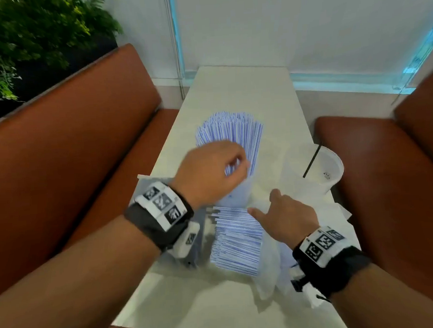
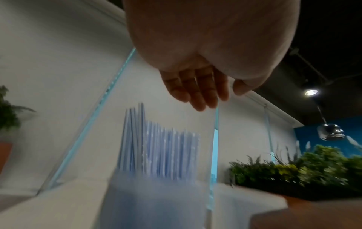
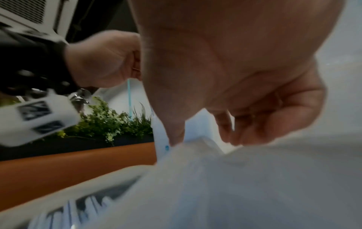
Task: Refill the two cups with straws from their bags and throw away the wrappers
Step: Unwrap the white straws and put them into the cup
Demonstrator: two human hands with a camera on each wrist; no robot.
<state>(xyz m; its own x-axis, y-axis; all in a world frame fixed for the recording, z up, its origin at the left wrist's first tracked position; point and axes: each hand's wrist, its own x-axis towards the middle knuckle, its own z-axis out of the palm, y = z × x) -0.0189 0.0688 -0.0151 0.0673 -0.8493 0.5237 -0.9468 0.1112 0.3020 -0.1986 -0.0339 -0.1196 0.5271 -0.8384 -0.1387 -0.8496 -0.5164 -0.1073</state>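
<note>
Step in hand: filling cup 1 of 2 with straws. That cup [image 1: 233, 188], translucent, stands mid-worktop [image 1: 231, 87] and carries a dense fan of blue-striped straws [image 1: 230, 128] rising well above its rim. The left hand [image 1: 211, 171] sits over the near side of the fan with fingers curled; the head view suggests a few straws pass through the grip, but blur prevents confirmation, and the left wrist view shows the fingers [image 2: 197, 93] hanging loosely extended above the straw tops without a clear hold, so I cannot tell whether this grip is grasping anything. The right hand [image 1: 286, 218] is released, fingers relaxed and spread, resting on or just above the far end of a second bundle of striped straws [image 1: 237, 240] lying flat in its clear bag [image 1: 266, 274] near the front edge. A second cup [image 1: 329, 168] lies tipped at the right edge, holding 1 dark straw; crumpled wrapper [image 1: 338, 212] lies just beside the right wrist. Judgement: cup 1 looks near full; the flat bundle is not yet transferred. The next move calls for gathering that bundle firmly from the bag, righting the tipped cup, and standing the bundle in it without spilling. Wrappers remain to be binned.
</note>
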